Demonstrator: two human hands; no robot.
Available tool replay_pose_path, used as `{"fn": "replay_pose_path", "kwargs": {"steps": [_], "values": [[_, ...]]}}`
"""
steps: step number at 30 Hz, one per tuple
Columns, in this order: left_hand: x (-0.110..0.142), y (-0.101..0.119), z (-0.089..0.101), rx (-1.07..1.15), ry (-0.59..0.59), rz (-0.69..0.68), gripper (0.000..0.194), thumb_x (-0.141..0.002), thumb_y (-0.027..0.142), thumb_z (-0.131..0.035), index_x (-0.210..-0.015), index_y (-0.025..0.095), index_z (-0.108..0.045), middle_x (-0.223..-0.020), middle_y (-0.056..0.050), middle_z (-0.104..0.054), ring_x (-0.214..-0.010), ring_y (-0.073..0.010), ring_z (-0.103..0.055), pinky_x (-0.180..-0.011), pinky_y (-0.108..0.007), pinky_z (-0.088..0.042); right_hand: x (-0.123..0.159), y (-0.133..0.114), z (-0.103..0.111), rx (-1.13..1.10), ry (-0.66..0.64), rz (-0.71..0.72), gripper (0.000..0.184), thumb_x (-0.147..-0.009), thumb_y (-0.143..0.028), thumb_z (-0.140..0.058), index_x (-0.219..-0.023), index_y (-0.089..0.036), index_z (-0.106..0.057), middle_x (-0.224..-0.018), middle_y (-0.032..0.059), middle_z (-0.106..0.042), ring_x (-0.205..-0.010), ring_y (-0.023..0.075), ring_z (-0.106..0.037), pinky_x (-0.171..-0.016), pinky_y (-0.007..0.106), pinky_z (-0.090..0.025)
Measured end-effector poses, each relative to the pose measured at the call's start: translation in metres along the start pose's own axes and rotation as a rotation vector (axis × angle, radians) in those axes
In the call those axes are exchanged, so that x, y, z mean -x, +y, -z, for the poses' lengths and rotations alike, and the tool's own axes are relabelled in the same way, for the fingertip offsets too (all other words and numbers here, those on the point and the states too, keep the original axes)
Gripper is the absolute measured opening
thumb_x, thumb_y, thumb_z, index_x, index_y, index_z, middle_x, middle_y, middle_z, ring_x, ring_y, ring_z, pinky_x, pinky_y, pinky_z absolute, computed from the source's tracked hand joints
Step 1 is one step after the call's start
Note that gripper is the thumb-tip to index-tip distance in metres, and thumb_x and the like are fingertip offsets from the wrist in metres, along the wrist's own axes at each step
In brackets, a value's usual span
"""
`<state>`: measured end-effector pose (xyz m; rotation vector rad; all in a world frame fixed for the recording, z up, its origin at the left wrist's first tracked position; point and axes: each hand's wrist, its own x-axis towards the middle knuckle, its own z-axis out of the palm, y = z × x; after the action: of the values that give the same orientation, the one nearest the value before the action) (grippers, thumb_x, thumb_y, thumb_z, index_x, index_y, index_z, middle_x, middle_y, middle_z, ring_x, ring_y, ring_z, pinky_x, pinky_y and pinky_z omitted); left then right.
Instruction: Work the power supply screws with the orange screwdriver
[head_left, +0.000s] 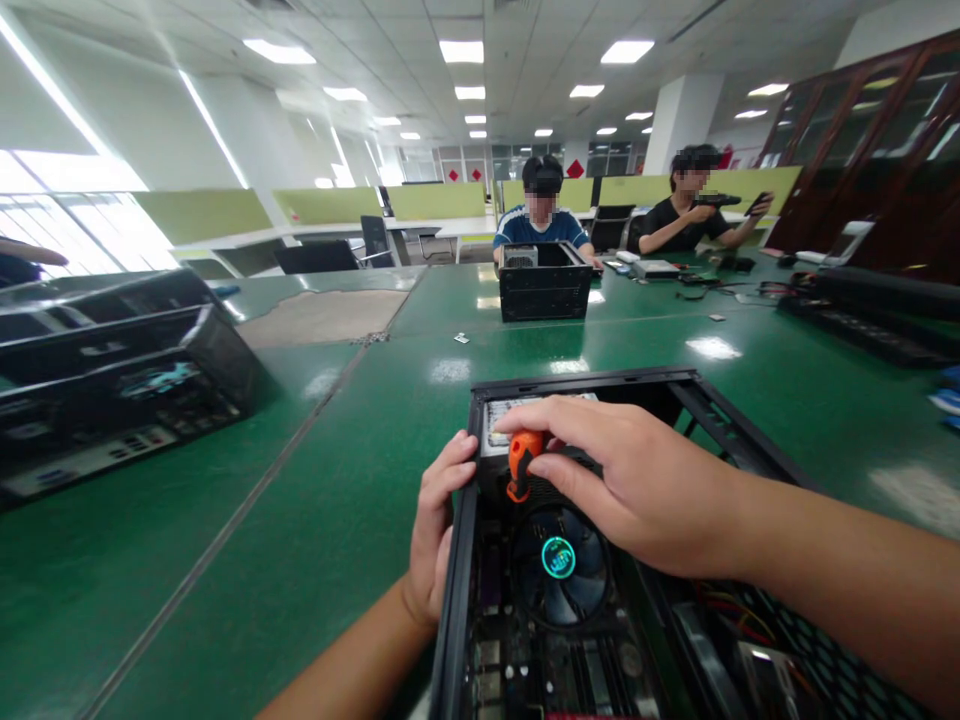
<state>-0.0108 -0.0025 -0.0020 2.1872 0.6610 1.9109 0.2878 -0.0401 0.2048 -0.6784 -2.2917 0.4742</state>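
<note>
Right hand (634, 485) pinches an orange-and-black screwdriver (523, 457). Left hand (435, 530), fingers open, touches the black metal case (454, 600) at nine o'clock.

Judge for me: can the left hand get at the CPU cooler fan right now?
Probably yes, if the left hand lifts over the computer case's side edge, which stands between. The CPU cooler fan looks uncovered on that side; the right hand and screwdriver crowd its far edge.

The fan (559, 557) sits inside the near case (458, 560) (far case (544, 296) beyond).
</note>
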Motion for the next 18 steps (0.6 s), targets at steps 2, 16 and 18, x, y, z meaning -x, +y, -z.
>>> {"fn": "replay_pose_path", "kwargs": {"steps": [2,16,18], "values": [[0.0,0.0,0.0,0.007,-0.005,-0.003,0.048,-0.128,0.044,-0.074,-0.176,0.035,-0.076,-0.182,-0.012,-0.082,-0.178,-0.0353,-0.075,-0.151,-0.059,-0.063,0.0,0.0,0.0,-0.005,0.003,0.005,0.042,-0.123,-0.01,-0.061,-0.156,-0.013,-0.086,-0.16,0.0224,-0.094,-0.149,0.0335,-0.092,-0.133,0.055,-0.073],[0.01,-0.005,0.003,0.021,0.022,0.068,0.046,-0.124,0.046,-0.079,-0.169,0.038,-0.078,-0.179,-0.01,-0.083,-0.177,-0.0385,-0.076,-0.149,-0.064,-0.066,0.001,0.003,0.001,-0.009,-0.017,-0.024,0.04,-0.124,-0.012,-0.062,-0.154,-0.022,-0.086,-0.162,0.0145,-0.094,-0.152,0.0295,-0.09,-0.134,0.05,-0.07],[0.011,-0.006,0.002,0.02,0.038,0.088,0.044,-0.123,0.048,-0.083,-0.166,0.039,-0.08,-0.176,-0.01,-0.084,-0.175,-0.0393,-0.077,-0.147,-0.065,-0.067,0.0,0.003,-0.001,-0.024,-0.007,-0.032,0.037,-0.123,-0.013,-0.065,-0.152,-0.023,-0.086,-0.16,0.0143,-0.095,-0.15,0.0297,-0.09,-0.132,0.049,-0.07]]}}
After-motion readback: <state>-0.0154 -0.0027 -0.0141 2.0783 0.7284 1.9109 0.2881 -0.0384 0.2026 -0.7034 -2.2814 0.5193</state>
